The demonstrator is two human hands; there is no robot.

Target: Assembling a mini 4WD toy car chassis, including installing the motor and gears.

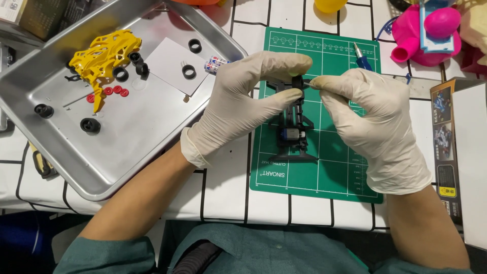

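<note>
Pinching the dark toy-car chassis [293,124] over the green cutting mat [345,167], left hand [238,104] and right hand [368,119] both grip its front end (motor seemingly fitted); yellow body shell [104,53] and loose black tyres [90,125] wait unmounted in the metal tray [152,152].

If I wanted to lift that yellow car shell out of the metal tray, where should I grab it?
Probably across its broad middle, from above. The yellow car shell lies in the metal tray, its open lattice offering edges to pinch. Its thin pointed end looks fragile, and black tyres crowd its right side.
</note>
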